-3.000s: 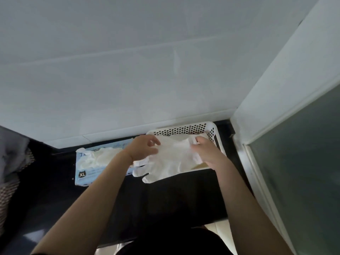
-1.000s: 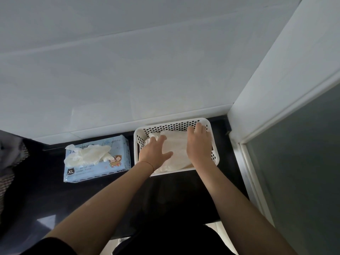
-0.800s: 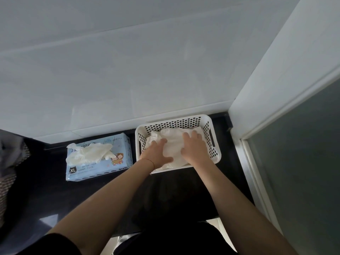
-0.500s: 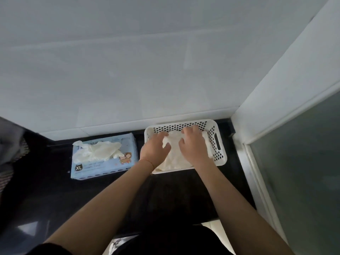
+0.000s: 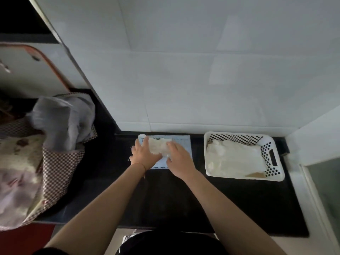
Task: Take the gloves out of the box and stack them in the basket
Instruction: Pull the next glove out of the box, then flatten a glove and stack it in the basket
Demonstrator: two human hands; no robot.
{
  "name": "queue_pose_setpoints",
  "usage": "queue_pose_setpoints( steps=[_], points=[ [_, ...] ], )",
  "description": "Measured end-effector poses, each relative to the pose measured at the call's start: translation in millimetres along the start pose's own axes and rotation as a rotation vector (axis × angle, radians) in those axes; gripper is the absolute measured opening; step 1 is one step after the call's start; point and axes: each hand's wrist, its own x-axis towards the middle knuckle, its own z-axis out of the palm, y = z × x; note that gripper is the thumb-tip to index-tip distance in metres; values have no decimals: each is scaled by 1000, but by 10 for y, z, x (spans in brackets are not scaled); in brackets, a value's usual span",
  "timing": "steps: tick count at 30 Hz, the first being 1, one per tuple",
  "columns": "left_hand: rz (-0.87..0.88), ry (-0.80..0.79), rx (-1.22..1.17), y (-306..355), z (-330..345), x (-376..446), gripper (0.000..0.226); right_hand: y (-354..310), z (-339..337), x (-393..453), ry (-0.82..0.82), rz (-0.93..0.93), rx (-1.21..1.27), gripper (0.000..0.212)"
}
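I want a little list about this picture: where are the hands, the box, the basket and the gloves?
left hand: on the box, touching the glove
right hand: on the box, touching the same glove
box: light blue, on the dark counter, left of the basket
glove: white, sticking out of the box top
basket: white, with holes, near the right wall
stack: white gloves lying flat in the basket

Your materials: thin film, card, perforated plastic, polished stone

You have thin, crinkled, milky gloves (image 5: 158, 146) bunched on the light-blue printed cardboard box (image 5: 181, 144); more lie flat in the white hard-plastic basket (image 5: 272, 159) with its hole-punched walls. Your counter (image 5: 165, 196) is black, smooth and faintly glossy, the wall tiles (image 5: 184, 80) smooth and sheeny, and at your left sits checked woven cloth (image 5: 55, 166) under soft grey plastic film (image 5: 62, 118).
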Motion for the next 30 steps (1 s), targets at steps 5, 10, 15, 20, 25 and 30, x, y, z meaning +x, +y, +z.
queue_pose_setpoints(
  steps=[5,10,15,20,25,30],
  points=[
    [126,-78,14,-105,-24,79,85,-36,116,67,13,168,-63,38],
    [248,-80,189,-175,48,116,92,41,-70,86,171,248,50,11],
    [281,-59,261,-153,16,143,87,23,-351,91,134,285,212,23],
    [269,-58,293,-107,2,110,89,-70,-594,82,256,429,420,8],
    [264,-37,328,-107,-44,71,83,-195,-799,123,267,385,459,40],
    [242,-201,107,-144,-170,135,93,-277,-961,135,225,333,460,25]
  ],
)
